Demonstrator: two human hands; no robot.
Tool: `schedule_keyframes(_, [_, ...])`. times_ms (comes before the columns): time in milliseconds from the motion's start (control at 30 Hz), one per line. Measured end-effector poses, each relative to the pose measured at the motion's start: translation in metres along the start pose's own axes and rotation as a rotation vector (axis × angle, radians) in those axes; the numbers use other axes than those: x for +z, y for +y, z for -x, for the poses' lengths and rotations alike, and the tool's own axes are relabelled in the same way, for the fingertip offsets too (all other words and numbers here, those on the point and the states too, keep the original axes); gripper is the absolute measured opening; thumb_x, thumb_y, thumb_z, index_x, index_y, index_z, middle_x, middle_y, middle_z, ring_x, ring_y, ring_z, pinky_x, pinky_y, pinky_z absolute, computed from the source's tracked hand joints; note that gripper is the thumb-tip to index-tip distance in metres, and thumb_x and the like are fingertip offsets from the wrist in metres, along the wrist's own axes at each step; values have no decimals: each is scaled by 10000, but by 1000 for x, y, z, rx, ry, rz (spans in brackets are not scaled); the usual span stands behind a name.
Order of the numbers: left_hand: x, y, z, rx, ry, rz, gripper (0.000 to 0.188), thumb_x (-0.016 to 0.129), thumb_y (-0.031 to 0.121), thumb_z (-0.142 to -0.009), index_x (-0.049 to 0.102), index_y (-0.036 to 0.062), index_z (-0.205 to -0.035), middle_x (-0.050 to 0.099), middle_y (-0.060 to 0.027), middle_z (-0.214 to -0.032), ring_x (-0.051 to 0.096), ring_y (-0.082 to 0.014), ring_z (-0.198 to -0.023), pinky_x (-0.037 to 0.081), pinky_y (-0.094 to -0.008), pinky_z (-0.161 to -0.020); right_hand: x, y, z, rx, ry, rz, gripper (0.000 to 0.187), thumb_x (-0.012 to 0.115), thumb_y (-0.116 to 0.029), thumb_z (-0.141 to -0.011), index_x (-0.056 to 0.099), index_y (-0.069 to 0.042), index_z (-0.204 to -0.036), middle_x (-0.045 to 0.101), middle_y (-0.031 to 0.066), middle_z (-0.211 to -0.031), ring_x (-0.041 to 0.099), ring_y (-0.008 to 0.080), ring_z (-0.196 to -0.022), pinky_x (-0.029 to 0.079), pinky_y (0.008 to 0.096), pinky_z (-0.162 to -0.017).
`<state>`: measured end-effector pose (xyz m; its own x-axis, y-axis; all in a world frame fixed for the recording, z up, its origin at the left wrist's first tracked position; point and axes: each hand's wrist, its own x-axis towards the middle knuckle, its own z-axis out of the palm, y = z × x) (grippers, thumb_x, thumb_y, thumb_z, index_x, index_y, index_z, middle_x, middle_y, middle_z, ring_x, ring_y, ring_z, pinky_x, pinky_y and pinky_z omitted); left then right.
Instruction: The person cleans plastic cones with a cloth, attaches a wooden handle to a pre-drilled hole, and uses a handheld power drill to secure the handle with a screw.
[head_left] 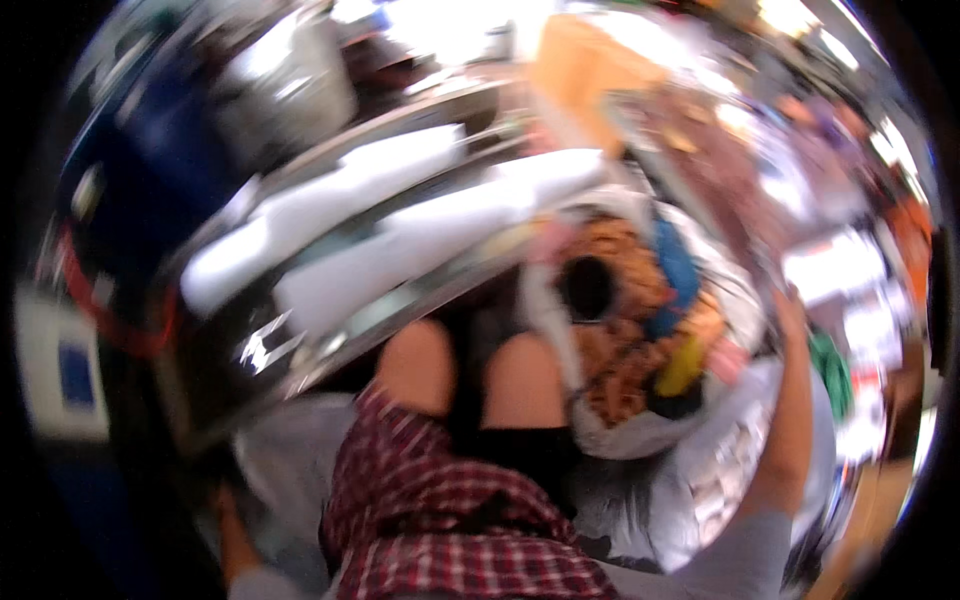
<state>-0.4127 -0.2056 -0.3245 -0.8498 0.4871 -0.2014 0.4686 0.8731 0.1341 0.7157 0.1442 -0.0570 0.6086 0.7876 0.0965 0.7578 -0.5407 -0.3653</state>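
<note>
My right arm stretches up along the right side, and my right hand (787, 308) is at the edge of a white sack (745, 300) with brown pieces (612, 375) in it. Blur smears its fingers, so I cannot see whether it holds anything. My left hand (222, 508) hangs low at the far left, beside a grey-white plastic bag (290, 450); its fingers are dark and unclear. Among the brown pieces are a black round thing (586, 288), something blue (672, 275) and something yellow (681, 368).
Before my knees stands a metal-edged table (400, 325) with long white rolls or sheets (410, 245). Left are a dark blue drum (150, 150) and a red hoop (110, 320). A clear bag of pale pieces (715, 490) lies under my right arm. An orange-yellow box (580, 75) stands beyond.
</note>
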Motion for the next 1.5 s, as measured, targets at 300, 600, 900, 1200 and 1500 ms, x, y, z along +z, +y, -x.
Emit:
schedule_keyframes(300, [77, 0, 92, -202, -290, -435, 643, 669, 254, -791, 390, 86, -1345, 380, -149, -1388, 497, -311, -1170, 476, -450, -885, 62, -86, 133, -536, -350, 100, 413, 577, -190, -887, 493, 24, -1230, 534, 158, -1235, 478, 279, -1173, 353, 345, -994])
schedule_keyframes(600, [171, 11, 79, 555, -598, -854, 624, 658, 323, -794, 423, 90, -1323, 387, -130, -1381, 509, -313, -1146, 467, -475, -882, 49, -216, 240, -659, -591, 174, 424, 626, -196, -806, 539, 24, -1158, 542, 179, -1212, 494, 303, -1161, 358, 356, -999])
schedule_keyframes(900, [188, 7, 42, 443, -626, -817, 596, 614, 385, -816, 451, 77, -1299, 437, -127, -1335, 528, -305, -1118, 471, -457, -879, 39, -241, 281, -706, -620, 162, 375, 643, -209, -826, 558, 22, -1109, 601, 189, -1059, 581, 325, -1008, 441, 363, -888])
schedule_keyframes(1200, [73, -29, -19, -220, -290, -6, 589, 569, 447, -838, 480, 64, -1275, 487, -125, -1288, 548, -298, -1089, 474, -439, -876, 70, -282, 306, -923, -708, -134, 336, 618, -156, -845, 547, -11, -1139, 605, 167, -1032, 597, 326, -941, 469, 363, -817])
schedule_keyframes(1500, [-15, -151, 76, -801, 239, 1056, 603, 525, 509, -860, 508, 51, -1252, 538, -123, -1242, 567, -290, -1061, 477, -422, -872, 138, -328, 397, -1111, -984, -520, 288, 626, -110, -836, 583, -16, -1104, 623, 147, -1066, 609, 289, -974, 476, 341, -840])
